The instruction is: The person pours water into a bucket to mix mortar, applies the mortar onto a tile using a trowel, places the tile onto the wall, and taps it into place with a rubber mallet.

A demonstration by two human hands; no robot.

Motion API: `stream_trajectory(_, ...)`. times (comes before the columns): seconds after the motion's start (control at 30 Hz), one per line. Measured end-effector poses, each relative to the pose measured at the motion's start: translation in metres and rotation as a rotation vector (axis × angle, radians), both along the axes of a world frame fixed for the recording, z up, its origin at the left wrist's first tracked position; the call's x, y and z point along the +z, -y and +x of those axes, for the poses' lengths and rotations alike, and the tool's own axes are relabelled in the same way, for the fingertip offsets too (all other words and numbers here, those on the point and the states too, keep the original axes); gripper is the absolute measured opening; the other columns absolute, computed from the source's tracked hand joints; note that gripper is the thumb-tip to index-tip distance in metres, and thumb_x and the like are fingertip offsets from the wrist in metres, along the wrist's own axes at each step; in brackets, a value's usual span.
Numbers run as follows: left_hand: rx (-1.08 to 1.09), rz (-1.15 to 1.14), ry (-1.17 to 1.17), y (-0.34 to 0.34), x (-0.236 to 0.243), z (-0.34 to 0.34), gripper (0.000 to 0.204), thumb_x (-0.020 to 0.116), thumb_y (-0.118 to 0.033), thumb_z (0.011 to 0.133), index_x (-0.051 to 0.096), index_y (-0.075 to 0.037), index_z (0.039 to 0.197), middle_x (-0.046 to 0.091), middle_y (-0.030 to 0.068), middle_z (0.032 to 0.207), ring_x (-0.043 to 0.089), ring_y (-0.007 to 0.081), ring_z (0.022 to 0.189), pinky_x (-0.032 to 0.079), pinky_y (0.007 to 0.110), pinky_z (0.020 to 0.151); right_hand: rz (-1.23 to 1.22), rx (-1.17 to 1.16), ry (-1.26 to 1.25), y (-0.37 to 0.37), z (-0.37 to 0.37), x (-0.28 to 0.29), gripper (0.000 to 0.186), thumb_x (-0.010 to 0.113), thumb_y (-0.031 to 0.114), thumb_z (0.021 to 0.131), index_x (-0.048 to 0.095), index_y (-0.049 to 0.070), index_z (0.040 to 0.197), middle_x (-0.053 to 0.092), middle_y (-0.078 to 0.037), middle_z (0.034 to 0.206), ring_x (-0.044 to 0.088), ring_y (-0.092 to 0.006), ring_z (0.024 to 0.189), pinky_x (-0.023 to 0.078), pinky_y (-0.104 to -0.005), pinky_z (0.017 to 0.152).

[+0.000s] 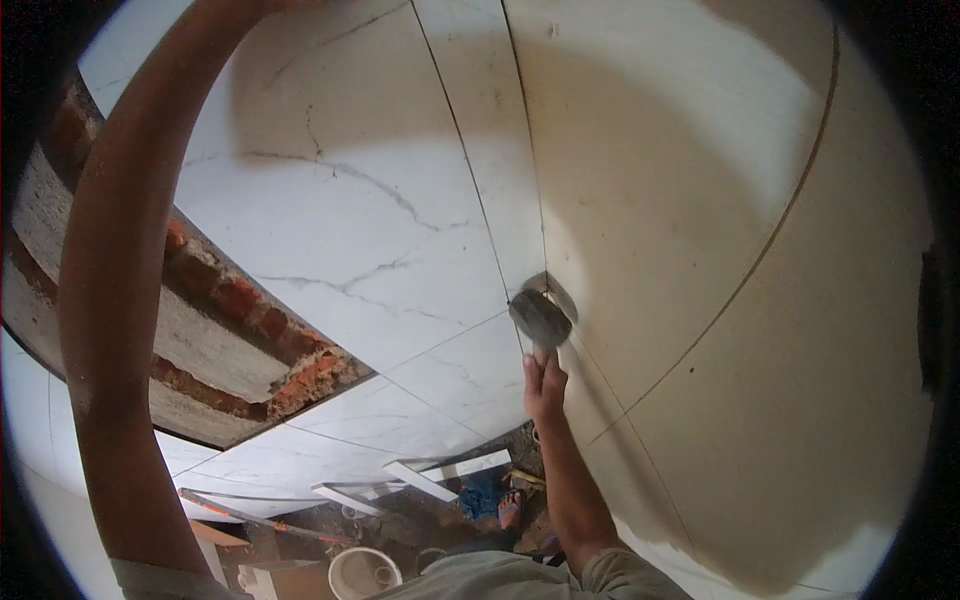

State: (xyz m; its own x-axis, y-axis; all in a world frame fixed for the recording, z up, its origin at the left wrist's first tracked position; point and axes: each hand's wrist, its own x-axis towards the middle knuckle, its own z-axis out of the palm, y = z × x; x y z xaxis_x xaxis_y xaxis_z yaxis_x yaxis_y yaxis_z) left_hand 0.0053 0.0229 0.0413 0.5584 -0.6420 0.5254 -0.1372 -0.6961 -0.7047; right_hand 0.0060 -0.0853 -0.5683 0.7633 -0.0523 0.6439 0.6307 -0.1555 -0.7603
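Note:
My right hand is closed around the short handle of a rubber mallet with a dark, rounded head. The mallet head is at the corner joint between the white grey-veined wall tiles and the beige tiles; whether it touches them I cannot tell. My left arm stretches up along the left side, and only the edge of my left hand shows at the top, by the white tiles. Its fingers are cut off by the frame.
An untiled strip of brick and mortar crosses the wall at left. Below stand a white bucket, a cardboard box, white strips and a long orange-and-grey bar. My sandalled foot is near a blue cloth.

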Motion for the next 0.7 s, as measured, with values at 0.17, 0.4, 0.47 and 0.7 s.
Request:
stream_trajectory(0.17, 0.148, -0.084, -0.124, 0.007, 0.012, -0.010, 0.025, 0.083, -0.021, 0.079, 0.063, -0.007, 0.076, 0.063, 0.0045, 0.107, 0.054, 0.0215, 0.117, 0.020, 0.056, 0.116, 0.036, 0.042, -0.204, -0.002, -0.017, 0.017, 0.023, 0.056, 0.022, 0.102, 0.056, -0.001, 0.104, 0.051, -0.012, 0.069, 0.052, -0.0238, 0.060, 0.044, -0.0368, 0.059)
stream_trajectory(0.4, 0.106, -0.093, -0.099, 0.007, 0.007, -0.004, 0.025, 0.083, -0.019, 0.080, 0.061, -0.007, 0.076, 0.063, 0.0048, 0.104, 0.056, 0.0212, 0.114, 0.020, 0.056, 0.117, -0.019, 0.000, -0.176, 0.016, -0.011, 0.014, 0.023, 0.056, 0.022, 0.102, 0.054, -0.001, 0.106, 0.055, -0.017, 0.072, 0.057, -0.0311, 0.060, 0.047, -0.0355, 0.059)
stream_trajectory(0.47, 0.005, 0.005, -0.014, -0.008, -0.001, 0.001, 0.026, 0.083, -0.019, 0.080, 0.060, -0.007, 0.076, 0.062, 0.0051, 0.103, 0.057, 0.0207, 0.112, 0.021, 0.056, 0.116, -0.066, 0.010, -0.247, 0.023, -0.029, 0.002, 0.021, 0.055, 0.020, 0.102, 0.054, -0.001, 0.101, 0.058, -0.018, 0.074, 0.056, -0.0359, 0.062, 0.049, -0.0378, 0.062)
stream_trajectory(0.7, -0.039, 0.045, 0.016, -0.011, -0.001, -0.004, 0.025, 0.081, -0.016, 0.082, 0.059, -0.007, 0.075, 0.062, 0.0052, 0.102, 0.059, 0.0201, 0.108, 0.023, 0.055, 0.116, 0.125, 0.094, -0.189, 0.041, -0.039, -0.014, 0.035, 0.054, 0.025, 0.103, 0.046, 0.007, 0.074, 0.049, 0.002, 0.057, 0.044, -0.0065, 0.049, 0.034, -0.0286, 0.045)
